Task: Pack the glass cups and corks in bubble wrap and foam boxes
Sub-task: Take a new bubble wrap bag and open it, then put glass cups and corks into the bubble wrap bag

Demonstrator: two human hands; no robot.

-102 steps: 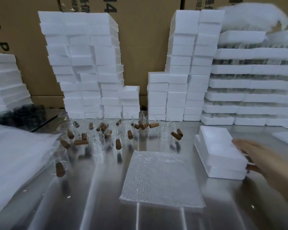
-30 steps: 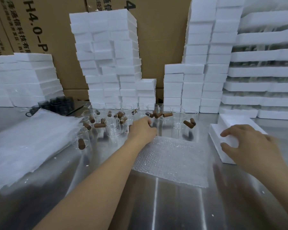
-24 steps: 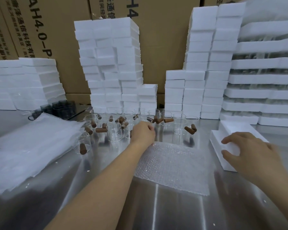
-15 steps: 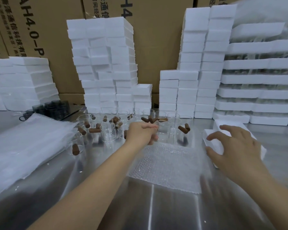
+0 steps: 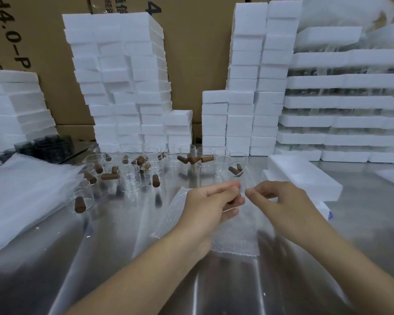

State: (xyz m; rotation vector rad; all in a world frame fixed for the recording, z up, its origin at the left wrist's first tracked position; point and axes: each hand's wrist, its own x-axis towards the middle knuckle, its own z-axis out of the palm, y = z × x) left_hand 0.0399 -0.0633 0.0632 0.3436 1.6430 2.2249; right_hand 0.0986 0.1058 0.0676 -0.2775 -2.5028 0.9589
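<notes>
My left hand (image 5: 210,204) grips a clear glass cup (image 5: 238,178) with brown corks showing in it, held just above the bubble wrap sheet (image 5: 234,235). My right hand (image 5: 280,201) has its fingers curled, and its fingertips pinch the cup's right side. Several more glass cups (image 5: 129,178) and loose corks (image 5: 109,176) stand behind on the steel table (image 5: 123,258). A two-part white foam box (image 5: 305,178) lies to the right of my hands.
A pile of bubble wrap sheets (image 5: 21,196) covers the table's left side. Tall stacks of foam blocks (image 5: 123,87) and foam boxes (image 5: 255,87) line the back, foam trays (image 5: 341,121) at the right. Dark glasses (image 5: 50,146) sit at the back left.
My left hand has picked a cup from the row and drawn it back over the bubble wrap. My right hand has left the foam box and moved left to the cup.
</notes>
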